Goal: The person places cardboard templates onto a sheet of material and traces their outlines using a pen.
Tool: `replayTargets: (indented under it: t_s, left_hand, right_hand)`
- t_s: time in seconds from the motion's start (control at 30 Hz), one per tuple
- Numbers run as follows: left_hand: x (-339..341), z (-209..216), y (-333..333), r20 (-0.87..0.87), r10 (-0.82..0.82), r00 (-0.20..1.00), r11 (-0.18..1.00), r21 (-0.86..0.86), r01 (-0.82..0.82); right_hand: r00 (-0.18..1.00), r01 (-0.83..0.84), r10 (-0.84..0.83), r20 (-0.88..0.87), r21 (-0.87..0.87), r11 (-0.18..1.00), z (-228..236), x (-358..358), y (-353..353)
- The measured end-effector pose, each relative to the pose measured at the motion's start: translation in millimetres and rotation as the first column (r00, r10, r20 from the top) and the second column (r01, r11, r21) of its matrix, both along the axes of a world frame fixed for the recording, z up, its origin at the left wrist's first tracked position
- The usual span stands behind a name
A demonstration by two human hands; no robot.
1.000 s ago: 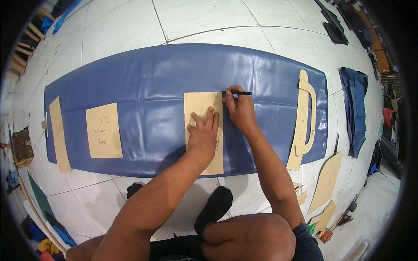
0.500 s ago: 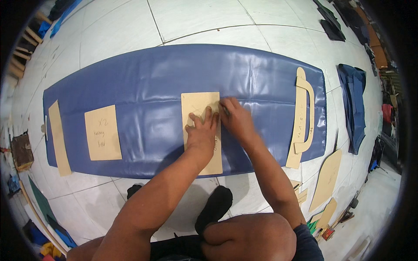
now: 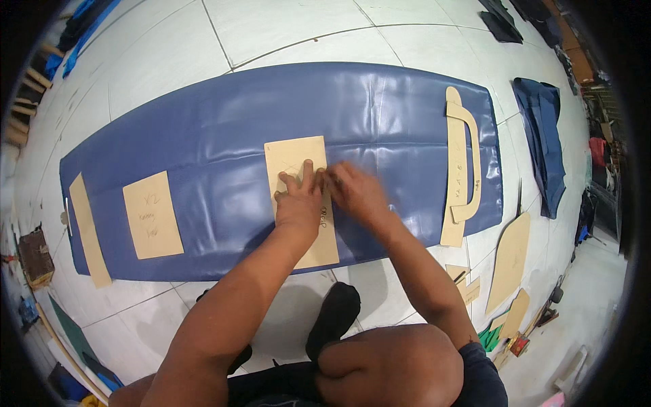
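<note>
A tan card template (image 3: 295, 150), long and rectangular with handwriting on it, lies on a large blue glossy sheet (image 3: 224, 203) spread over the floor. My left hand (image 3: 298, 210) rests on the template with its fingers spread, pressing it against the sheet. At the template's right edge, my right hand (image 3: 358, 195) is closed in a pinch and slightly blurred. Whatever its fingertips hold is hidden. Left on the sheet lie a squarish card template (image 3: 156, 237) and a narrow card strip (image 3: 90, 234). Toward the right end are a long card strip (image 3: 456, 163) and a handle-shaped card piece (image 3: 477, 163).
Beyond the sheet's right end, folded dark blue material (image 3: 541, 146) lies on the white tiles (image 3: 298, 47). Nearer are a curved card template (image 3: 510, 261) and smaller card pieces (image 3: 468, 288). My sock-covered foot (image 3: 335, 315) stands close to the sheet's near edge.
My right hand has moved nearer to me along the template's right edge. The left hand keeps its place on the template, and the whole view has shifted slightly.
</note>
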State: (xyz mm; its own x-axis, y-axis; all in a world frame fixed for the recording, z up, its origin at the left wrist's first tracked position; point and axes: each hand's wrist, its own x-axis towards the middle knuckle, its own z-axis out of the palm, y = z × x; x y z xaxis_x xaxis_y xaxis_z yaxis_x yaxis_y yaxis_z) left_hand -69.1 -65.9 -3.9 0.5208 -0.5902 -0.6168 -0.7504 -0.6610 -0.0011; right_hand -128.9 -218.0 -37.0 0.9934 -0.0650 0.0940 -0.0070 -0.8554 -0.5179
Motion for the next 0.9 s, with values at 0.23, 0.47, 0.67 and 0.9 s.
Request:
replayTargets:
  t_s: [0.23,0.47,0.67,0.9]
  left_hand:
    - [-5.5,-4.1,2.1,0.034,0.065,0.997,0.992,-0.114,-0.061]
    - [-2.9,4.1,1.3,-0.01,0.044,0.999,0.996,-0.081,-0.045]
    - [-4.0,-0.8,7.9,0.101,-0.015,0.995,0.987,-0.158,0.031]
    - [-0.7,2.0,5.4,0.055,-0.028,0.998,0.995,-0.094,0.033]
  right_hand:
    - [0.985,-0.02,0.028,-0.172,0.052,0.998,18.1,-68.0,21.8]
    - [0.997,-0.013,0.021,-0.077,0.106,0.994,17.4,-58.1,16.9]
    - [0.971,-0.072,0.108,-0.214,0.171,0.983,31.9,-103.6,29.7]
    - [0.971,-0.064,0.108,-0.213,0.202,0.977,35.4,-100.9,26.8]
